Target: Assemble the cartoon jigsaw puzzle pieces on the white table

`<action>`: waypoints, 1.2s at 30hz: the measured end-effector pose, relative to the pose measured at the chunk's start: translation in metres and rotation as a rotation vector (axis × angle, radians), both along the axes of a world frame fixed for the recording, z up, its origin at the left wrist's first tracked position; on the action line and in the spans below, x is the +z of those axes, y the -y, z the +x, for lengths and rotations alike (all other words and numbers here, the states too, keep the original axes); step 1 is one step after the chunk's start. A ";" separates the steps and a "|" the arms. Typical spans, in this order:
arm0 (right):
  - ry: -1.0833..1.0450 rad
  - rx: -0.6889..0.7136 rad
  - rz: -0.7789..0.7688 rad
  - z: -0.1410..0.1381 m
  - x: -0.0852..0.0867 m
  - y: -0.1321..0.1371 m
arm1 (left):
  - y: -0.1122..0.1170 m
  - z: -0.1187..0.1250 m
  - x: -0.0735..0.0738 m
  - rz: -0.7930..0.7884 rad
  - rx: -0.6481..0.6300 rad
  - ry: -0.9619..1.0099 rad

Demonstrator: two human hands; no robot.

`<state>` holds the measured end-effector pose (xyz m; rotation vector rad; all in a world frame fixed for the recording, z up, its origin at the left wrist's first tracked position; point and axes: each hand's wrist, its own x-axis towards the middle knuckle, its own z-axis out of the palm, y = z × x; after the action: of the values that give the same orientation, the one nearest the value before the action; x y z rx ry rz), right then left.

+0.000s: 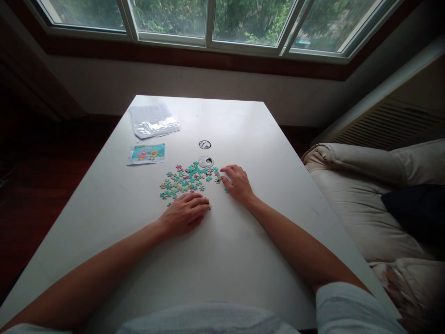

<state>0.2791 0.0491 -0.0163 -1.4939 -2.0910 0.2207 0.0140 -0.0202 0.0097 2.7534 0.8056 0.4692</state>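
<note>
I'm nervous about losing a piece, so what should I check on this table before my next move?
1. Puzzle pieces away from the edges of the table: ok, they lie in a loose cluster well inside.
2. Picture sheet uncovered: ok, picture side up, left of the cluster.
3. Clear plastic packet apart from the pieces: ok, near the far left corner.
4. Pieces well away from the grey round fitting: not ok, some lie close by it.
5. Left hand gripping a piece: cannot tell; pieces show at its fingertips.
6. Right hand hiding no pieces: cannot tell.
</note>
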 end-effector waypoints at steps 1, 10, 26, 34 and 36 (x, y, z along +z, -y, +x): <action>-0.005 0.006 0.001 0.000 0.000 0.000 | -0.002 -0.001 0.001 0.004 0.019 0.004; -0.030 0.016 0.007 0.002 -0.003 -0.001 | -0.061 -0.026 0.016 0.017 0.492 0.114; -0.038 0.015 -0.015 0.003 -0.001 -0.001 | -0.116 -0.014 -0.001 0.092 0.501 -0.071; -0.152 -0.040 -0.029 0.006 0.003 -0.004 | -0.114 -0.011 0.000 0.070 0.498 -0.041; -0.172 -0.051 -0.030 0.006 0.004 -0.004 | -0.114 -0.010 0.002 0.050 0.492 -0.022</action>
<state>0.2852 0.0533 -0.0127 -1.4887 -1.9197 0.3506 0.0037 0.0937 0.0117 2.5902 1.5040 0.5499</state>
